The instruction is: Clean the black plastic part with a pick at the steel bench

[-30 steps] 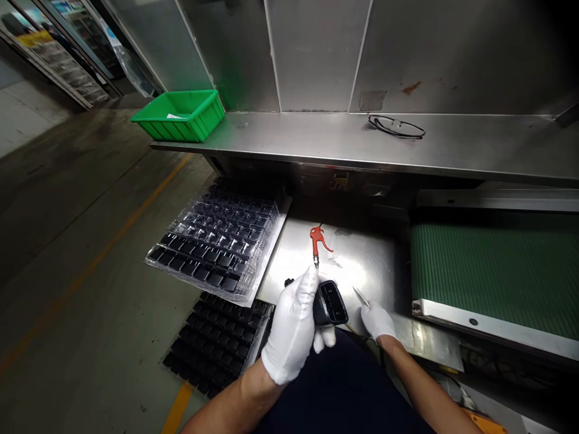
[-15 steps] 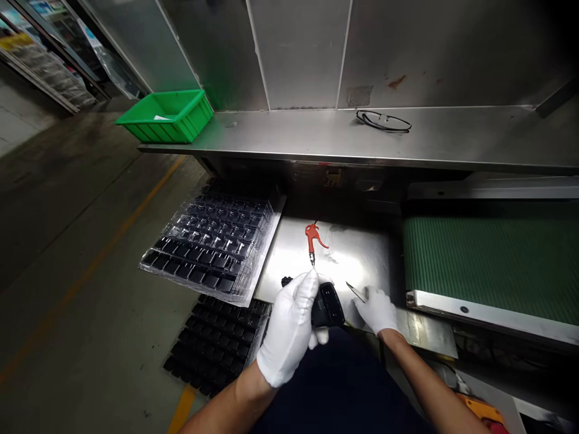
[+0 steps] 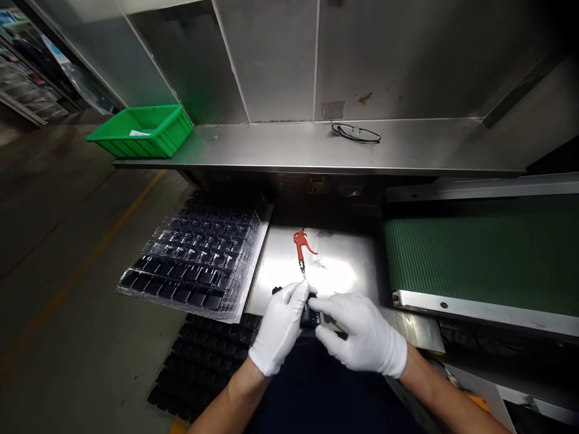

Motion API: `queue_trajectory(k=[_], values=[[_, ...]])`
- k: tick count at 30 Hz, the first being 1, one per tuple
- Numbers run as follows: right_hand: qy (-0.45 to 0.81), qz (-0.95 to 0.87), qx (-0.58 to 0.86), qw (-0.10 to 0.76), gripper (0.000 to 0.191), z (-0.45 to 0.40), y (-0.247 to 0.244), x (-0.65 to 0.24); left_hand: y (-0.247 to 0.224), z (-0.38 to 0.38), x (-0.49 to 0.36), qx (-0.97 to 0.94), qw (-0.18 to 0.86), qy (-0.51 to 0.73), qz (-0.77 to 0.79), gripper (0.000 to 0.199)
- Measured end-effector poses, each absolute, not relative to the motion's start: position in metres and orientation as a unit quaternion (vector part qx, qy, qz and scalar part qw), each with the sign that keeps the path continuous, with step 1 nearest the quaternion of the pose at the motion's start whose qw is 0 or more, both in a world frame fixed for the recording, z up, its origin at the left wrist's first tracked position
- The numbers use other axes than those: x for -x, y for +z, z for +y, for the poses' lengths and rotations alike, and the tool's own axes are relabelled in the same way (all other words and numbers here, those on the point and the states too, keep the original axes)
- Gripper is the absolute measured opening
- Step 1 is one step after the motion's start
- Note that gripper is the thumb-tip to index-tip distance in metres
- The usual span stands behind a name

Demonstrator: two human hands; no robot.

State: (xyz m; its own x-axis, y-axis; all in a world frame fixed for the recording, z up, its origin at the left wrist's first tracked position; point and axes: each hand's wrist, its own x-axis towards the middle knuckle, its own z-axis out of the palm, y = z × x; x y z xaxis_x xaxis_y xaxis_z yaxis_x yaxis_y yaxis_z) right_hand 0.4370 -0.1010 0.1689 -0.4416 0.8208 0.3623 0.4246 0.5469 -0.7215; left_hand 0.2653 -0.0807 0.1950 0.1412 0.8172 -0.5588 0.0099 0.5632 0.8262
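Note:
A small black plastic part [image 3: 309, 318] sits low over the front of the metal work surface. My left hand [image 3: 279, 325], in a white glove, is closed around its left side and partly covers it. My white-gloved right hand [image 3: 362, 333] reaches in from the right, fingers spread, the index fingertip at the part's upper edge and the thumb near its lower right corner. No tool shows between the right fingers. Just beyond the left fingertips lies a red air blow gun [image 3: 300, 244], its nozzle pointing toward me.
Clear plastic trays [image 3: 181, 265] of black parts are stacked at left, with more black trays [image 3: 199, 361] below. A green conveyor belt [image 3: 479, 259] runs at right. The metal shelf [image 3: 271, 144] holds a green bin [image 3: 145, 132] and glasses [image 3: 357, 133].
My right hand has moved left to the black part; the pointed tool it held no longer shows. My left hand has brought the part slightly lower and turned it. The view has shifted right.

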Motion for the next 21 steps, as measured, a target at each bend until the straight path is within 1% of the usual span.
queue_trajectory(k=[4, 6, 9, 12, 13, 14, 16, 17, 19, 21], values=[[0.373, -0.741, 0.414, 0.376, 0.008, -0.117, 0.132, -0.429, 0.173, -0.085, -0.263, -0.341, 0.668, 0.268, 0.604, 0.056], [0.404, -0.712, 0.434, 0.376, 0.011, -0.126, 0.113, -0.424, 0.159, -0.089, -0.261, -0.312, 0.69, 0.249, 0.604, 0.059], [0.436, -0.676, 0.484, 0.343, 0.017, -0.133, 0.09, -0.418, 0.136, -0.094, -0.257, -0.295, 0.721, 0.204, 0.593, 0.058], [0.467, -0.631, 0.552, 0.281, 0.011, -0.132, 0.077, -0.417, 0.113, -0.092, -0.25, -0.351, 0.717, 0.151, 0.583, 0.051], [0.471, -0.62, 0.572, 0.26, 0.009, -0.131, 0.074, -0.418, 0.105, -0.09, -0.249, -0.383, 0.694, 0.143, 0.593, 0.047], [0.471, -0.609, 0.59, 0.242, 0.013, -0.13, 0.072, -0.42, 0.097, -0.085, -0.247, -0.416, 0.66, 0.14, 0.61, 0.044], [0.469, -0.595, 0.617, 0.216, 0.029, -0.128, 0.069, -0.426, 0.083, -0.071, -0.245, -0.485, 0.57, 0.14, 0.648, 0.04], [0.468, -0.592, 0.624, 0.203, 0.032, -0.128, 0.067, -0.429, 0.076, -0.062, -0.245, -0.519, 0.523, 0.141, 0.661, 0.039], [0.468, -0.593, 0.631, 0.176, 0.029, -0.131, 0.062, -0.437, 0.063, -0.039, -0.247, -0.572, 0.459, 0.129, 0.667, 0.035], [0.473, -0.595, 0.632, 0.152, 0.028, -0.135, 0.057, -0.444, 0.052, -0.016, -0.252, -0.614, 0.421, 0.093, 0.661, 0.03]])
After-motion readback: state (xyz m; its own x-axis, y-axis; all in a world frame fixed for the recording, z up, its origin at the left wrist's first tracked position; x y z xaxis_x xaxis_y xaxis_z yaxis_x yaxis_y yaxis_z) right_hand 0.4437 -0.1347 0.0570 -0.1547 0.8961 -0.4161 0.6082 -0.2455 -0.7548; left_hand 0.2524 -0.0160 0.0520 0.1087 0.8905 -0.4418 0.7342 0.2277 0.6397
